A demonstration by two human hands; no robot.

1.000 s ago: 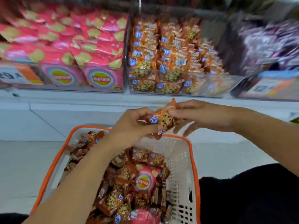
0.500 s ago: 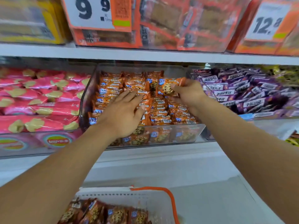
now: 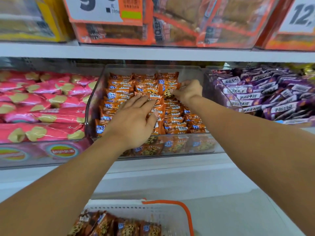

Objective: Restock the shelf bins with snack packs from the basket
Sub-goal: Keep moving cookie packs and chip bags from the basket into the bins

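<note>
The right hand (image 3: pixel 187 91) is pinching a light, crinkly, likely slippery cookie pack (image 3: pixel 168 92) by its edge, while the left hand (image 3: pixel 134 120) is lying flat with fingers extended on the packs in the clear bin (image 3: pixel 95 103).

The middle bin (image 3: pixel 95 106) sits on the shelf (image 3: pixel 153 53) between the chip bin (image 3: pixel 42 155) on its left and the bar bin (image 3: pixel 221 92) on its right. Cookie packs (image 3: pixel 119 86) fill it in rows. The left hand (image 3: pixel 134 120) lies flat on the near rows; the right hand (image 3: pixel 189 91) pinches one pack (image 3: pixel 170 92) at the far right. The basket (image 3: pixel 187 212) stands nearest, below the shelf, with more packs inside.
</note>
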